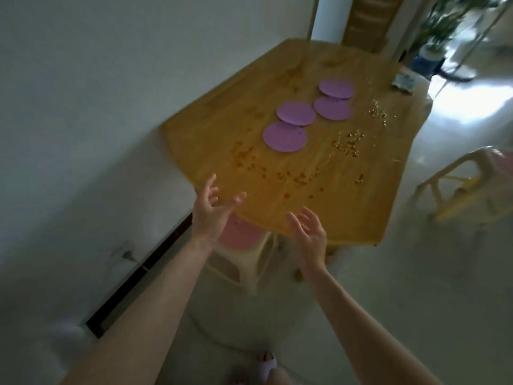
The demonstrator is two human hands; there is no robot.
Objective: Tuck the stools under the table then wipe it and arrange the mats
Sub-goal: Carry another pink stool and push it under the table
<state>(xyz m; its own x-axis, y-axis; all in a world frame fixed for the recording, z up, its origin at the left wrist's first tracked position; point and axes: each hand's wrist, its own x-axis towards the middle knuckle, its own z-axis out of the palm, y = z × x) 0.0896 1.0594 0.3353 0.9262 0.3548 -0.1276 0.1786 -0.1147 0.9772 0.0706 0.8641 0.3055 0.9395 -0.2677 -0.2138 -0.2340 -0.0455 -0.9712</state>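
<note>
A wooden table [347, 207] stands against the white wall, strewn with crumbs and grains [348, 143]. Several round purple mats [285, 137] lie on it in a loose cluster. A cream stool with a pink seat [238, 240] sits partly under the table's near edge. My left hand [212, 212] hovers open above that stool at the table's near corner. My right hand [309, 236] is open too, palm turned inward, just in front of the table edge. Neither hand holds anything. A second cream stool [455, 187] stands out on the floor to the right.
A crumpled cloth [404, 82] lies at the table's far right corner. A potted plant [433, 51] and a fan base stand beyond it. A dark baseboard [138, 273] runs along the wall at left. My slippered foot [266, 362] is at the bottom.
</note>
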